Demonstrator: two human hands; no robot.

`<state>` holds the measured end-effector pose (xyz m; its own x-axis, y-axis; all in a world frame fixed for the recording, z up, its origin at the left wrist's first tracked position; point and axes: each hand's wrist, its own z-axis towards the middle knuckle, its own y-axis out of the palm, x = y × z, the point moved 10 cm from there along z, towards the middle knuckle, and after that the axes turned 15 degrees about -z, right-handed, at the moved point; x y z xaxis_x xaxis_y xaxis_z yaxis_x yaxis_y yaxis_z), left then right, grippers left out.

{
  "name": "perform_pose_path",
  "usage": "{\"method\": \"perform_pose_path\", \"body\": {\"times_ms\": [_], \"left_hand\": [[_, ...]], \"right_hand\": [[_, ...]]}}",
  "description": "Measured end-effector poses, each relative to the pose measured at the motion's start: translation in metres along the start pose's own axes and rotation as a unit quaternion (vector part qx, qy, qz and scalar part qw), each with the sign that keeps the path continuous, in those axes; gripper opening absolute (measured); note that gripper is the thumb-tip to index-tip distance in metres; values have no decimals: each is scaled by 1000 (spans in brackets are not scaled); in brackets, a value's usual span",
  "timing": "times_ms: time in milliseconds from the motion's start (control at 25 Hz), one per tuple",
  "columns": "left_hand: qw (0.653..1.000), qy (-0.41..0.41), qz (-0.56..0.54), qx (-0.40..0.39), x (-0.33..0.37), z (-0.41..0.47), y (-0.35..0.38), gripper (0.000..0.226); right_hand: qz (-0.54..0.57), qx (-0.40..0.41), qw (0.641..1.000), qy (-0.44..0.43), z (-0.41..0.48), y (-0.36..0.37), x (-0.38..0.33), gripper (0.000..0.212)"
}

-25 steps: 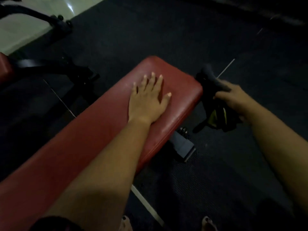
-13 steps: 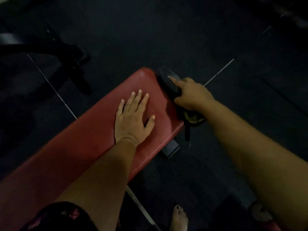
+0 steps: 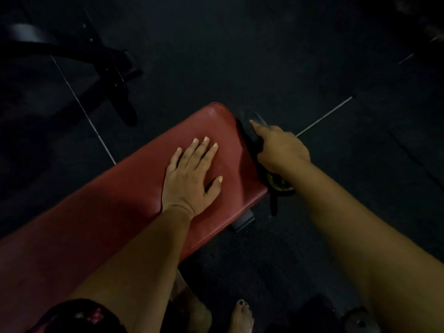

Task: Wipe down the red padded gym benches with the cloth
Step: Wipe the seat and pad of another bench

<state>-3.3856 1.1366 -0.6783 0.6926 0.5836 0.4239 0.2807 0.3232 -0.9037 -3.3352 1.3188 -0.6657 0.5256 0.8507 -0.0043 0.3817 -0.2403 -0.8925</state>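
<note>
A red padded bench [image 3: 115,207] runs from the lower left up to the middle of the view. My left hand [image 3: 189,179] lies flat on its top near the far end, fingers spread. My right hand [image 3: 281,147] grips a dark cloth [image 3: 249,126] with a yellow patch and presses it against the bench's end edge. Part of the cloth hangs down below my hand.
Black rubber floor mats with pale seam lines surround the bench. A black metal frame foot [image 3: 115,75] of another machine stands at the upper left. My bare feet [image 3: 240,316] are on the floor below the bench. A grey bracket [image 3: 242,219] shows under the bench end.
My right hand brought the cloth from beside the bench onto its end edge. The view shifted, and my left hand stayed flat on the pad.
</note>
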Motion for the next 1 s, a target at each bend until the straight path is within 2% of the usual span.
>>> {"method": "perform_pose_path", "body": {"times_ms": [80,160,240,280,360,440,520,600,680,760,800,880,960,1000], "left_hand": [[1000,3,-6,4,2,0,1,68],[1000,1,-12,3,0,0,0,69],[1000,-5,-8,-12,-2,0,2,70],[1000,-7,-4,-19,-1,0,2,70],[1000,-9,-1,-27,0,1,2,71],[999,-13,-6,-31,-1,1,3,71],[999,-13,-5,-38,-1,0,3,71],[999,-19,5,-50,-3,-1,5,71],[998,-21,6,-66,-4,0,4,71],[995,-15,-21,-92,2,2,-1,70],[994,-36,-45,-89,-1,0,-10,69],[987,-141,-77,-27,-34,-12,-39,66],[967,-243,-58,41,-87,-43,-66,61],[964,-260,-35,51,-109,-59,-75,60]], "right_hand": [[31,-42,998,32,-18,27,31,77],[124,-88,986,65,-42,51,51,74],[144,-111,979,93,-51,56,62,68],[131,-97,982,98,-44,47,64,66],[128,-2,989,79,-12,-1,48,60],[151,83,985,15,27,-54,6,58],[114,98,988,-38,55,-75,-42,65],[21,50,997,-51,60,-59,-73,71],[-27,25,999,-31,56,-43,-77,72],[-2,-13,1000,2,60,-33,-60,76],[15,-51,999,14,62,-28,-54,81],[7,-115,993,30,63,-25,-48,87],[-73,-99,992,34,67,-38,-60,80],[-122,-64,990,36,67,-48,-75,72]]}}
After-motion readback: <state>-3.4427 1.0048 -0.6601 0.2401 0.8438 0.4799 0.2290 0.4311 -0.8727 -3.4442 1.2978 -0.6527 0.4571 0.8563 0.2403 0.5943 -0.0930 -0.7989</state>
